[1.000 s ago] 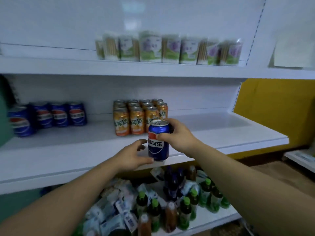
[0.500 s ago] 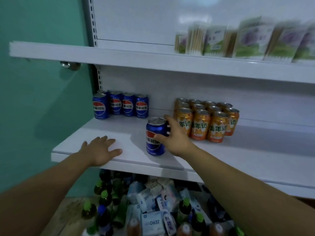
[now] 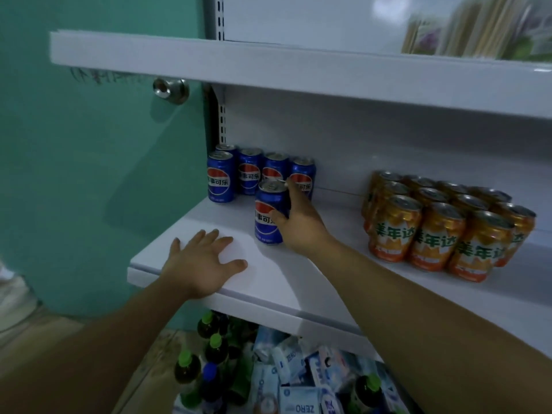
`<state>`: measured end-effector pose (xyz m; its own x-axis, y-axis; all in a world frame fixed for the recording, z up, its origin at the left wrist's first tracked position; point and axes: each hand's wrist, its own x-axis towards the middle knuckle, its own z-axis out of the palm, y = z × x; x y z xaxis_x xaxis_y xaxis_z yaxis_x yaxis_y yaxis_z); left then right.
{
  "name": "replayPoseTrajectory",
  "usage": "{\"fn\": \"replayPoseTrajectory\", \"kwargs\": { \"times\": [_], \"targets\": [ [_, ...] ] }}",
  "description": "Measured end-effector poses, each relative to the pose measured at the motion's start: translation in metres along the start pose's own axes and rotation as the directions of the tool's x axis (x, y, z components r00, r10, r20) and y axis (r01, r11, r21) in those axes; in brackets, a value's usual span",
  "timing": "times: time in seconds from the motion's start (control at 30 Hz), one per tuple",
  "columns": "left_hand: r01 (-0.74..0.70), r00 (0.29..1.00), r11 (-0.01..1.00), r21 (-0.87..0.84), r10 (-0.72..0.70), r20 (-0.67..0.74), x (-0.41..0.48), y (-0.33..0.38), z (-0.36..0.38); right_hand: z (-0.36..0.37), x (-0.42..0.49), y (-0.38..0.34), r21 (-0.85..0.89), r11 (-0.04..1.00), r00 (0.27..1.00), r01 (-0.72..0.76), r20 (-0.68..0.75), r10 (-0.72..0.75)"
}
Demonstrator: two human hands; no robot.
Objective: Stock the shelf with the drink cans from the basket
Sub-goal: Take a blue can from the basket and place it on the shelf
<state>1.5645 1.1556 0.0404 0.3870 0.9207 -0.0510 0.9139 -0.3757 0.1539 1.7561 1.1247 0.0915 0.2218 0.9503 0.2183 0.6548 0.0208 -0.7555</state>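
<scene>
**A:** Where is the can?

**B:** The blue can [image 3: 267,213] is upright on the left part of the shelf [image 3: 298,282]. It is just in front of the row of blue cans [image 3: 249,174] lined along the far back wall. Its base is at the shelf surface, but I cannot tell whether it is fully set down.

**A:** And the grip on it?

**B:** The right hand [image 3: 301,227] has it. The grip is closed round the can's right side, with the thumb across the label and the fingers curled behind, up near the rim.

**A:** The other hand?

**B:** The left hand [image 3: 203,261] lies flat on the near edge of the shelf with its fingers spread. Its grip is wide and holds nothing. It is left of the can and not touching it.

**A:** What else is there?

**B:** The orange cans [image 3: 442,228] are packed in a block on the right of the same shelf, well apart from the blue ones. The upper shelf [image 3: 268,67] carries blurred boxes [image 3: 478,28] at far right. A green wall [image 3: 89,159] with a metal knob [image 3: 171,89] is on the left. Below the shelf are green-capped bottles [image 3: 186,369] and pale packets [image 3: 298,372].
</scene>
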Motion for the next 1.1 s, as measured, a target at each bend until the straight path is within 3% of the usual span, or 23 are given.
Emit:
{"fn": "replayPoseTrajectory", "kwargs": {
  "times": [0.13, 0.4, 0.87, 1.1],
  "targets": [
    [0.001, 1.000, 1.000, -0.003, -0.001, 0.007, 0.004, -0.002, 0.002, 0.021, 0.037, -0.003, -0.064, 0.998, 1.000, 0.000, -0.024, -0.002],
    [-0.026, 0.999, 1.000, 0.004, 0.026, -0.034, 0.002, -0.004, 0.004, 0.044, 0.090, -0.005, -0.024, 0.999, 0.998, 0.047, -0.029, -0.047],
    [-0.025, 0.998, 1.000, 0.003, 0.025, -0.052, 0.002, -0.006, 0.007, 0.065, 0.117, -0.003, -0.072, 0.997, 0.992, 0.036, -0.114, -0.044],
    [-0.017, 1.000, 1.000, -0.009, 0.017, -0.003, 0.002, -0.005, 0.003, 0.038, 0.081, -0.004, -0.226, 0.974, 1.000, 0.013, 0.024, -0.008]
  ]
}}
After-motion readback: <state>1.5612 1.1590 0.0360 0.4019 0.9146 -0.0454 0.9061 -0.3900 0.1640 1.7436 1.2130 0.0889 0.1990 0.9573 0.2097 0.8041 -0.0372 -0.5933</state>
